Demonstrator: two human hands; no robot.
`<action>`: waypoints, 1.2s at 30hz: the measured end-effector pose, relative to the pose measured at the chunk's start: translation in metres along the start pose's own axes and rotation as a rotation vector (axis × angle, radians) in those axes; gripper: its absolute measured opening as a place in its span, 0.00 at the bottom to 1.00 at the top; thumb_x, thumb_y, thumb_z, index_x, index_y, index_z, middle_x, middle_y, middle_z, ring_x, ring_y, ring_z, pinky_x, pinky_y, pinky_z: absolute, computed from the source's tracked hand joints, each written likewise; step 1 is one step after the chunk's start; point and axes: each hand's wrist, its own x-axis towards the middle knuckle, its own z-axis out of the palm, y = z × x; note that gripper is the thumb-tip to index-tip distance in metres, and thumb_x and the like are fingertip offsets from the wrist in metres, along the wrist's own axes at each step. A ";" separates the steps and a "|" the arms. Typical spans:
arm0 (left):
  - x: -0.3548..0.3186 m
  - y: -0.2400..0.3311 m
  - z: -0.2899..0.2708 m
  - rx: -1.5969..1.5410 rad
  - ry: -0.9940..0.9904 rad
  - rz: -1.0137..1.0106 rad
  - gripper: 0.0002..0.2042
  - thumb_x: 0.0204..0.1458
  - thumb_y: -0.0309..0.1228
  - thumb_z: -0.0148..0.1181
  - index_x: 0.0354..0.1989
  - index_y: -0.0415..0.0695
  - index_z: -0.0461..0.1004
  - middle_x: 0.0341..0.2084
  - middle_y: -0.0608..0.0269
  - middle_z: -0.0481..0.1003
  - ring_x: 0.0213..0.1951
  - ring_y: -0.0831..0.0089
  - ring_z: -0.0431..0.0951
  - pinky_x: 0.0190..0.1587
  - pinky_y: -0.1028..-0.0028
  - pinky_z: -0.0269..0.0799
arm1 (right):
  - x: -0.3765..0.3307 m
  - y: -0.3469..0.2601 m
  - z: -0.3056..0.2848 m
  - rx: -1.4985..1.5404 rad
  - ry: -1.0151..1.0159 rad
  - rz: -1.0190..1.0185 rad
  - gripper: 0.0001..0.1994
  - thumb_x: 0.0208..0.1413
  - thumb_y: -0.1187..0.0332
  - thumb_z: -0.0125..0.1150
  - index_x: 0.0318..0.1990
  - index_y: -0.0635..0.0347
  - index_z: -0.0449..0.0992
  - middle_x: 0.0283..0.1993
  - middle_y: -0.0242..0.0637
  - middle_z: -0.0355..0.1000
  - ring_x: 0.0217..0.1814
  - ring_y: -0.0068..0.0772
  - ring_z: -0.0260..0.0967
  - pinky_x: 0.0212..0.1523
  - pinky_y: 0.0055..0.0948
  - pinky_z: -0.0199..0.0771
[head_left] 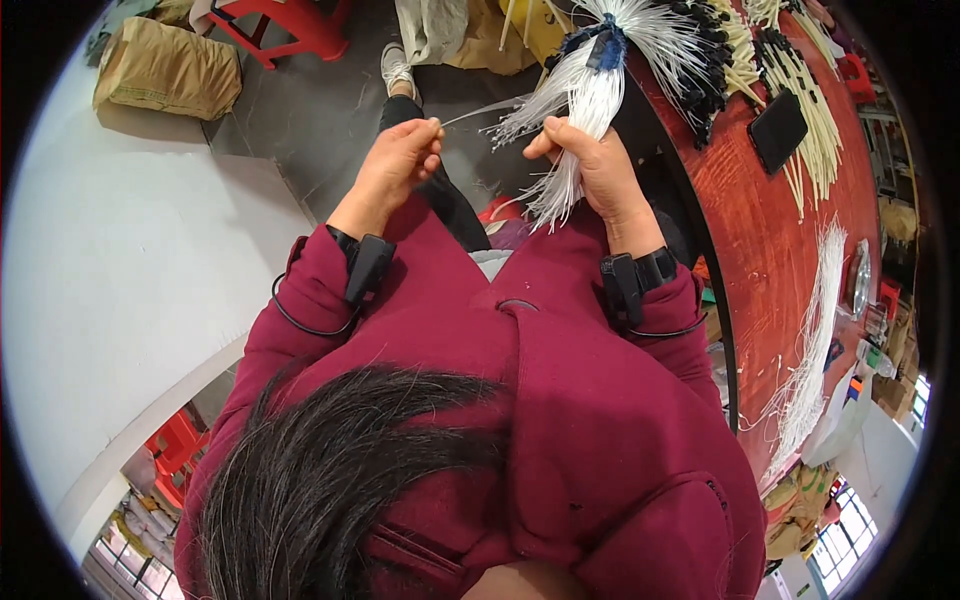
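My right hand grips a thick bundle of thin white plastic strands around its middle; the strands fan out above and below the fist. The bundle's far end is bound with a blue tie. My left hand pinches a single white strand between thumb and fingers and holds it out sideways from the bundle. Both hands hover over my lap, in front of a dark red jacket. A black band sits on each wrist.
A red-brown table curves along the right, carrying more white strand bundles, cream sticks with black ends and a black phone. A white wall surface fills the left; a brown sack and red stool stand on the floor.
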 end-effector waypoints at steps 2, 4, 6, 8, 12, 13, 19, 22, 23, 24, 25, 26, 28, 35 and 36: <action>0.000 -0.003 0.012 0.408 0.252 0.232 0.09 0.57 0.36 0.56 0.34 0.42 0.72 0.22 0.72 0.69 0.19 0.86 0.64 0.20 0.84 0.58 | 0.000 0.000 0.000 -0.020 -0.020 0.007 0.11 0.56 0.65 0.56 0.29 0.63 0.77 0.28 0.37 0.76 0.28 0.22 0.65 0.36 0.22 0.65; -0.004 -0.007 0.028 0.613 0.376 0.349 0.10 0.56 0.35 0.56 0.35 0.41 0.72 0.22 0.72 0.70 0.19 0.86 0.65 0.21 0.84 0.59 | 0.001 0.002 -0.001 -0.030 -0.028 0.009 0.12 0.57 0.64 0.55 0.29 0.64 0.77 0.30 0.38 0.76 0.30 0.21 0.65 0.37 0.22 0.65; -0.018 -0.002 0.057 0.830 0.019 0.389 0.10 0.54 0.34 0.58 0.37 0.39 0.74 0.23 0.72 0.72 0.20 0.86 0.66 0.22 0.82 0.62 | 0.002 0.008 -0.001 0.017 -0.044 -0.011 0.12 0.57 0.64 0.55 0.30 0.64 0.78 0.30 0.38 0.77 0.30 0.21 0.64 0.37 0.22 0.65; -0.021 0.000 0.072 0.919 -0.082 0.337 0.09 0.54 0.33 0.58 0.36 0.39 0.74 0.23 0.72 0.72 0.19 0.86 0.66 0.21 0.82 0.61 | 0.002 0.008 0.001 0.038 -0.052 -0.025 0.13 0.57 0.64 0.55 0.31 0.64 0.78 0.31 0.38 0.77 0.31 0.21 0.64 0.37 0.22 0.65; -0.022 -0.005 0.074 0.967 -0.293 0.152 0.08 0.53 0.32 0.59 0.32 0.40 0.74 0.21 0.72 0.71 0.17 0.86 0.65 0.20 0.83 0.61 | -0.003 0.005 0.003 0.079 -0.035 -0.039 0.13 0.57 0.63 0.54 0.31 0.64 0.79 0.31 0.37 0.77 0.30 0.21 0.65 0.37 0.22 0.65; -0.024 -0.010 0.067 0.835 -0.285 0.081 0.07 0.54 0.32 0.59 0.32 0.40 0.74 0.21 0.72 0.72 0.17 0.86 0.65 0.20 0.83 0.61 | -0.004 0.005 0.004 0.063 -0.015 -0.026 0.13 0.57 0.63 0.54 0.31 0.64 0.79 0.30 0.37 0.77 0.30 0.21 0.65 0.36 0.22 0.65; -0.042 0.006 0.047 0.604 -0.219 -0.036 0.07 0.55 0.30 0.57 0.30 0.40 0.72 0.21 0.69 0.73 0.15 0.85 0.65 0.18 0.84 0.59 | -0.001 0.003 0.000 -0.088 0.015 -0.035 0.12 0.57 0.64 0.55 0.29 0.64 0.78 0.27 0.35 0.76 0.29 0.22 0.69 0.32 0.22 0.66; -0.052 0.015 0.038 0.565 -0.153 -0.069 0.06 0.55 0.30 0.57 0.31 0.40 0.72 0.23 0.67 0.74 0.15 0.85 0.64 0.18 0.85 0.58 | 0.002 0.001 0.002 -0.124 0.047 -0.036 0.12 0.57 0.65 0.55 0.26 0.63 0.77 0.24 0.34 0.75 0.26 0.22 0.69 0.30 0.22 0.66; -0.055 0.020 0.037 0.578 -0.159 -0.062 0.06 0.55 0.30 0.57 0.31 0.40 0.72 0.23 0.67 0.74 0.15 0.85 0.64 0.18 0.85 0.58 | 0.003 0.000 0.002 -0.142 0.058 -0.032 0.12 0.57 0.65 0.55 0.25 0.63 0.76 0.23 0.34 0.74 0.24 0.22 0.69 0.29 0.22 0.66; -0.059 0.026 0.038 0.528 -0.139 -0.075 0.06 0.55 0.29 0.57 0.32 0.40 0.72 0.23 0.67 0.74 0.15 0.85 0.64 0.18 0.85 0.58 | 0.005 0.001 0.001 -0.139 0.064 -0.049 0.12 0.57 0.65 0.55 0.25 0.63 0.76 0.23 0.34 0.74 0.24 0.22 0.69 0.29 0.22 0.66; -0.063 0.031 0.038 0.478 -0.120 -0.085 0.05 0.55 0.29 0.57 0.32 0.40 0.72 0.22 0.66 0.74 0.15 0.85 0.64 0.18 0.85 0.57 | 0.006 0.003 0.000 -0.138 0.065 -0.044 0.12 0.57 0.66 0.55 0.24 0.62 0.75 0.22 0.33 0.73 0.23 0.22 0.68 0.28 0.22 0.66; -0.066 0.036 0.040 0.427 -0.103 -0.092 0.05 0.55 0.29 0.57 0.33 0.40 0.72 0.22 0.66 0.74 0.15 0.85 0.64 0.18 0.86 0.57 | 0.007 0.006 -0.001 -0.138 0.067 -0.042 0.12 0.57 0.66 0.55 0.24 0.62 0.74 0.21 0.32 0.72 0.22 0.22 0.68 0.27 0.22 0.66; -0.071 0.043 0.049 0.341 -0.145 -0.050 0.05 0.55 0.28 0.57 0.33 0.39 0.72 0.23 0.65 0.74 0.16 0.85 0.64 0.18 0.86 0.56 | 0.011 0.007 0.000 -0.139 0.053 -0.079 0.13 0.57 0.66 0.55 0.23 0.62 0.74 0.20 0.32 0.71 0.21 0.22 0.67 0.26 0.22 0.66; -0.039 0.049 0.103 -0.031 -0.169 0.195 0.06 0.57 0.27 0.55 0.39 0.38 0.74 0.30 0.65 0.74 0.22 0.84 0.68 0.21 0.86 0.59 | 0.001 0.010 0.005 -0.061 0.083 -0.028 0.10 0.57 0.65 0.57 0.27 0.61 0.72 0.18 0.30 0.68 0.19 0.22 0.66 0.22 0.23 0.65; -0.036 0.054 0.120 -0.108 -0.107 0.189 0.07 0.58 0.28 0.55 0.38 0.38 0.74 0.28 0.66 0.74 0.21 0.84 0.68 0.21 0.86 0.60 | 0.001 0.009 0.005 -0.036 0.080 -0.027 0.10 0.57 0.65 0.57 0.27 0.61 0.71 0.18 0.30 0.68 0.19 0.23 0.65 0.22 0.22 0.65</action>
